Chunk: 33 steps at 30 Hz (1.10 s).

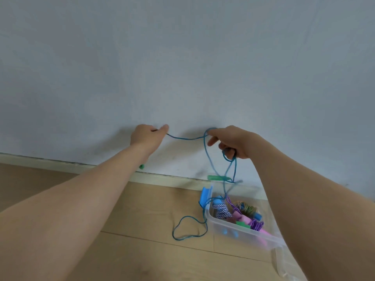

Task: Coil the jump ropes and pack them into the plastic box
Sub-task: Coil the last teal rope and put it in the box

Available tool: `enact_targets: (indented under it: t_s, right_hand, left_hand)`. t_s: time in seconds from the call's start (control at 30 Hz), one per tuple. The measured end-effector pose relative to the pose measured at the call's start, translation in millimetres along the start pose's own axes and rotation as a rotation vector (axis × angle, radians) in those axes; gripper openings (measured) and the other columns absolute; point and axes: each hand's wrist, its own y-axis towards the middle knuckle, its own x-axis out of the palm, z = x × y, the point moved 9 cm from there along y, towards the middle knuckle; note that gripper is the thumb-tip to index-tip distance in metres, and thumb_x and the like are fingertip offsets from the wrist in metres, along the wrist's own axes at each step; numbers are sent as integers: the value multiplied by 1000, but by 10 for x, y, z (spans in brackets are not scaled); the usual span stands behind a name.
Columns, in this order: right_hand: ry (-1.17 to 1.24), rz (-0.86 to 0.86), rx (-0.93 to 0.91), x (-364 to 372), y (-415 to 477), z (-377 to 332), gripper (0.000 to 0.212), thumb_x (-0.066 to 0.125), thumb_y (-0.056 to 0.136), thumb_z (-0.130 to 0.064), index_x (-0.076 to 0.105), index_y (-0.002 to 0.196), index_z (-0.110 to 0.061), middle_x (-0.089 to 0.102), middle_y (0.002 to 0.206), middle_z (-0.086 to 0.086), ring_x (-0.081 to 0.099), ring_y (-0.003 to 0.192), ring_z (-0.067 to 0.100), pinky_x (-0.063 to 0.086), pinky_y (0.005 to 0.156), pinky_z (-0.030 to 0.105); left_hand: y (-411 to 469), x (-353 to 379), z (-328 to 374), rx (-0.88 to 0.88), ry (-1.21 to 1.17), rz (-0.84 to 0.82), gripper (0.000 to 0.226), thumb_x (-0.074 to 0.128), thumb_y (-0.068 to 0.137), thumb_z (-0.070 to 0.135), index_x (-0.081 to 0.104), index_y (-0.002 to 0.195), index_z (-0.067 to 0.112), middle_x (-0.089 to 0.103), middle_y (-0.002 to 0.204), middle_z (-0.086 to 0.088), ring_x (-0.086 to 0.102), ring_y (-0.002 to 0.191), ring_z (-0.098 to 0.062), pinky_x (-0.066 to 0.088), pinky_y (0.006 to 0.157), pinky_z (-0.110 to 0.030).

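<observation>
We pinch the blue jump rope (182, 138) in our left hand (149, 136), thumb against curled fingers. Our right hand (233, 140) is clenched around a few gathered loops. The span between the hands hangs only slightly slack, which we judge measures out the next turn of the coil. One green handle (218, 177) dangles below the right hand, and a green tip (142, 166) peeks out under the left wrist, probably the other handle. The uncoiled remainder trails down over the clear plastic box (243, 233) and ends in a slack loop (188, 228) on the wooden floor (132, 250). The box sits by the skirting board (60, 162) under our right arm, handy for dropping the coil in. Other ropes, striped and purple, already lie inside.
</observation>
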Motion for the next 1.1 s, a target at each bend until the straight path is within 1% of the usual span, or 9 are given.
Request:
enact_targets:
  t_s: [0.17, 0.3, 0.4, 0.53, 0.67, 0.73, 0.8, 0.9, 1.1]
  right_hand:
    - [246, -154, -158, 220, -159, -460, 36, 57, 102, -44, 72, 100, -11, 35, 67, -2, 22, 51, 11, 17, 39, 21]
    - [327, -298, -207, 391, -287, -695, 32, 52, 103, -37, 69, 97, -12, 24, 68, -3, 13, 51, 11, 10, 44, 22]
    - [379, -361, -244, 447, -328, -785, 34, 49, 104, -34, 71, 91, -11, 18, 68, -4, 12, 46, 9, 11, 38, 20]
    - [533, -416, -309, 468, -341, -924, 39, 47, 103, -28, 70, 75, -12, 16, 65, -5, 12, 43, 9, 13, 36, 18]
    - [655, -359, -349, 416, -317, -988, 38, 46, 99, -25, 59, 65, -15, 16, 65, -5, 12, 44, 10, 13, 37, 17]
    - [711, -334, -364, 382, -306, -995, 38, 45, 98, -25, 59, 64, -15, 15, 66, -4, 12, 44, 11, 11, 39, 18]
    - [746, -302, -375, 333, -294, -987, 38, 44, 99, -25, 61, 66, -14, 15, 68, -4, 11, 46, 11, 9, 41, 20]
    - [755, -233, -363, 246, -245, -928, 35, 45, 100, -26, 64, 73, -12, 20, 66, -3, 12, 48, 12, 11, 41, 21]
    - [496, 101, -307, -18, -19, -632, 35, 54, 100, -33, 70, 79, -10, 31, 58, -3, 24, 46, 14, 21, 43, 23]
  left_hand:
    - [-229, 571, 139, 98, 156, -389, 13, 82, 80, 6, 72, 83, 13, 58, 69, 2, 51, 64, -17, 38, 50, -19]
    - [-359, 925, 45, 24, 221, -589, 8, 71, 92, 5, 70, 96, 11, 59, 79, -5, 53, 61, -17, 45, 50, -25]
    - [-428, 1058, -178, -71, 325, -710, 13, 60, 99, 3, 69, 105, 10, 61, 107, -11, 65, 65, -18, 51, 51, -27]
    - [-638, 1168, -284, -91, 311, -945, 33, 62, 103, 13, 66, 131, 30, 56, 134, 0, 72, 73, -19, 54, 60, -28]
    - [-818, 1280, -190, 35, 413, -1117, 27, 69, 100, 24, 75, 123, 37, 57, 141, -1, 63, 78, -16, 48, 66, -25]
    - [-839, 1310, -188, 49, 445, -1130, 21, 70, 100, 28, 78, 118, 34, 64, 137, -3, 60, 80, -17, 48, 69, -26]
    - [-810, 1324, -182, 55, 422, -1093, 17, 72, 98, 32, 81, 112, 29, 72, 115, -4, 63, 79, -15, 48, 69, -27]
    - [-609, 1241, -140, 112, 452, -904, 15, 72, 96, 34, 83, 103, 26, 73, 85, 11, 68, 72, -11, 50, 64, -27]
    - [-250, 953, -258, 100, 510, -680, 19, 62, 101, 23, 81, 105, 20, 77, 101, 0, 71, 76, -16, 50, 62, -24]
